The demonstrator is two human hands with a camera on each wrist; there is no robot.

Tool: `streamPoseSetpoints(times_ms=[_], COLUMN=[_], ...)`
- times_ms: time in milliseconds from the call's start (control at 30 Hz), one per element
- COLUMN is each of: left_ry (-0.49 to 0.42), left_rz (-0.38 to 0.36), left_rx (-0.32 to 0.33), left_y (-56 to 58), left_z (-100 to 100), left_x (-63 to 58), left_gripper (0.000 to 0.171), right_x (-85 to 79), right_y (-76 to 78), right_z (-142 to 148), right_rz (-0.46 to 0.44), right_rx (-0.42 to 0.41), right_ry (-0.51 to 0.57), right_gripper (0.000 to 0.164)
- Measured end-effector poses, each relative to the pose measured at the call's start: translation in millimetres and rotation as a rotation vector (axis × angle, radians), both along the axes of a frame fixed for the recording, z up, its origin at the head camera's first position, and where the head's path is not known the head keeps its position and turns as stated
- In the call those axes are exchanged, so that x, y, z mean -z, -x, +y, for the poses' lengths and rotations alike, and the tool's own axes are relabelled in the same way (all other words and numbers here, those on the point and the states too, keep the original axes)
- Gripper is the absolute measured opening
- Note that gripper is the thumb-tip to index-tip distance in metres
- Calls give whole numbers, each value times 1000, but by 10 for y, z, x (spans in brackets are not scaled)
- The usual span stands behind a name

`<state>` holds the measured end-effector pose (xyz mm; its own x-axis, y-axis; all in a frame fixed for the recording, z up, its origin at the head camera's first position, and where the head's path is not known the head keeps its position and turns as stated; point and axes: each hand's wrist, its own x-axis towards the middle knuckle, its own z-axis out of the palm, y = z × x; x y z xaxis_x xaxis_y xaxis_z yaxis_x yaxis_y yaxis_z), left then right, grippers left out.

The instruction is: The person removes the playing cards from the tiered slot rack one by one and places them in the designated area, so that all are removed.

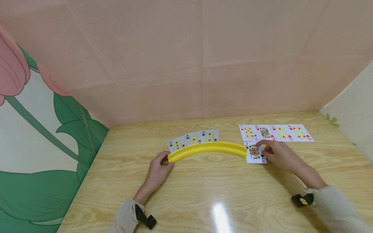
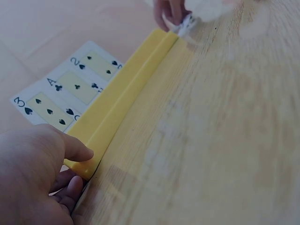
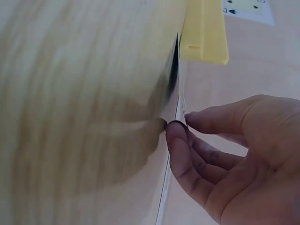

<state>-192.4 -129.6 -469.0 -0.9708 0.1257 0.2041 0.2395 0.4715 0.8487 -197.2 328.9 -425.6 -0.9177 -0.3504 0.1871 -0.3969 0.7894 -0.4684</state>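
- From my remote seat I see a wooden table with a curved yellow card holder on it, bowed away from the person.
- The left hand pinches the holder's left end, fingers curled round it.
- The right hand holds a black-suited jack in a narrow pinch between thumb and fingers, at the holder's right end. I cannot tell whether jack and holder touch, or whether another card lies behind it.
- Three cards stand in the holder's left half: three of spades, ace of clubs, two of spades.
- Beyond the jack lie a seven of diamonds, red king, two of hearts and four of hearts.
- I judge the jack very light, thin and springy, slick-faced and easily creased; I would take it lightly by its outer edge, leaving the lower edge free.
- The holder looks like stiff, light plastic, apt to slide; I would steady it by an end.
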Motion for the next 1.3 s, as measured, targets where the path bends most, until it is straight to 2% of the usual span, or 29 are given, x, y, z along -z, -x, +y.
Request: streamPoseSetpoints(times_ms=[233, 533, 733, 1300], left_ry=[7, 5, 7, 13], left_rz=[7, -25, -26, -25], left_rx=[2, -7, -4, -9], left_y=[9, -1, 1, 9], left_z=[-6, -20, -17, -2], left_x=[25, 16, 21, 32], left_gripper=[33, 33, 34, 34], right_x=[42, 70, 105, 113], right_y=[-20, 4, 29, 32], right_z=[-23, -15, -14, 14], right_rz=[49, 2, 38, 18], right_rx=[4, 22, 20, 33], right_ry=[-4, 5, 9, -24], right_gripper=[28, 29, 28, 30])
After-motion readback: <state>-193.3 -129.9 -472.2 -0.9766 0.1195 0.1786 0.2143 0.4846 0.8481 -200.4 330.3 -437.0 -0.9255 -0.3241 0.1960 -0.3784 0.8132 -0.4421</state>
